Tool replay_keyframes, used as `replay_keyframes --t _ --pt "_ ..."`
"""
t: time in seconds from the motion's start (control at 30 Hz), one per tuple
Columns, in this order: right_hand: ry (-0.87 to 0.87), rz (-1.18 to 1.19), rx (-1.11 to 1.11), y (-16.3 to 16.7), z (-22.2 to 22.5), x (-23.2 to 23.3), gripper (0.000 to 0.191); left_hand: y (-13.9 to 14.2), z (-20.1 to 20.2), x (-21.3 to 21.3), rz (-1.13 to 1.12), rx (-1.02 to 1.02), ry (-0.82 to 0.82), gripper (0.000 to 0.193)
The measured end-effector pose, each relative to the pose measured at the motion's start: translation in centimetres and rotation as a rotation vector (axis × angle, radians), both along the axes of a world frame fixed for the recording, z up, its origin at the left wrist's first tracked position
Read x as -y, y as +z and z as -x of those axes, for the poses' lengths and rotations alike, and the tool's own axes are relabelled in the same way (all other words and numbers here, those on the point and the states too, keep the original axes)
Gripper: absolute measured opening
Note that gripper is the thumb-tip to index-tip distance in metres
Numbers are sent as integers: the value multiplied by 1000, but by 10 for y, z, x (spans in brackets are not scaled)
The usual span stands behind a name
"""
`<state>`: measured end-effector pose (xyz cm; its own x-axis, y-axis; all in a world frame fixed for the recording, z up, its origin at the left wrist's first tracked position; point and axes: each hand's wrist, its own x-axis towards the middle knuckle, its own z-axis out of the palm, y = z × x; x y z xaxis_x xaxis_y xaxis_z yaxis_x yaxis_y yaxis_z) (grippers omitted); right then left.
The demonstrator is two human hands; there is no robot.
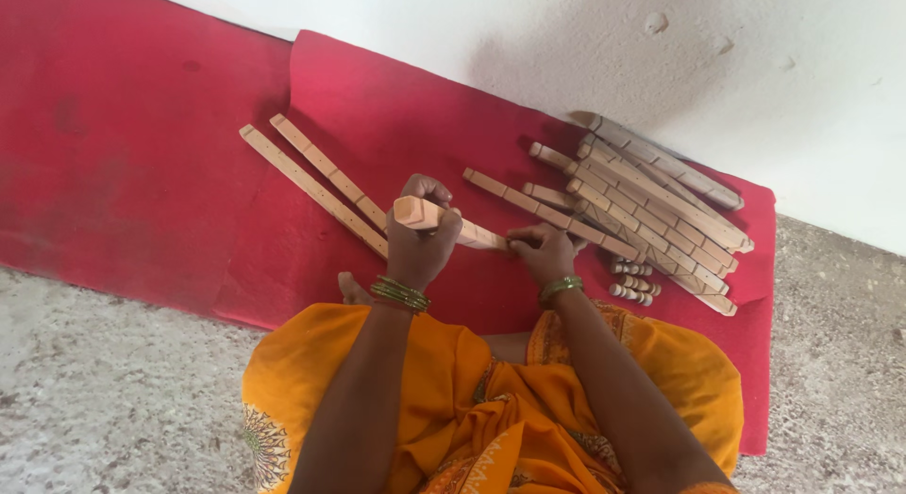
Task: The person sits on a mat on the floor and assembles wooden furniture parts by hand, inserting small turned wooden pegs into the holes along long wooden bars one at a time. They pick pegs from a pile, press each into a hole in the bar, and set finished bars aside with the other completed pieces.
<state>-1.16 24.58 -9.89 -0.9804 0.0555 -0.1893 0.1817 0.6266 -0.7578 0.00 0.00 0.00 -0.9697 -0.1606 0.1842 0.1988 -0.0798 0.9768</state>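
Both hands, left hand and right hand, are closed around one wooden stick above the red mat.

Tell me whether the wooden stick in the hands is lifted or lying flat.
Lifted: the left hand raises one end of the wooden stick above the red mat.

A red mat covers the floor along a white wall. Two long wooden slats lie side by side on it, slanting. Further right, a heap of similar wooden slats rests near the wall, with a few short wooden pegs just beside it. Speckled grey floor surrounds the mat.
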Motion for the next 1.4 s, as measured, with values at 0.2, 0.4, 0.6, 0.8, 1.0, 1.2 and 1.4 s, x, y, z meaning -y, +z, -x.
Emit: replay_keyframes --t 0.2,0.4,0.6,0.8,1.0,1.2,1.4 --pt "-155 -104 229 0 10 0 20 0 -5 1 32 15 -20 16" --pt "-83 276 158 15 15 4 24 -8 4 -1 47 -39 37 16" --pt "-121 230 207 15 18 4 26 -11 9 -5 53 -16 12 17" --pt "-52 490 169 20 9 14 22 -17 4 0 -26 -23 0 17" --pt "-106 214 221 15 7 5 18 -21 3 -7 40 -25 1 17" --pt "-76 444 196 21 1 8 18 -20 -2 -5 20 -18 11 17" --pt "-93 355 206 26 2 10 18 -12 1 -2 24 -71 15 17"
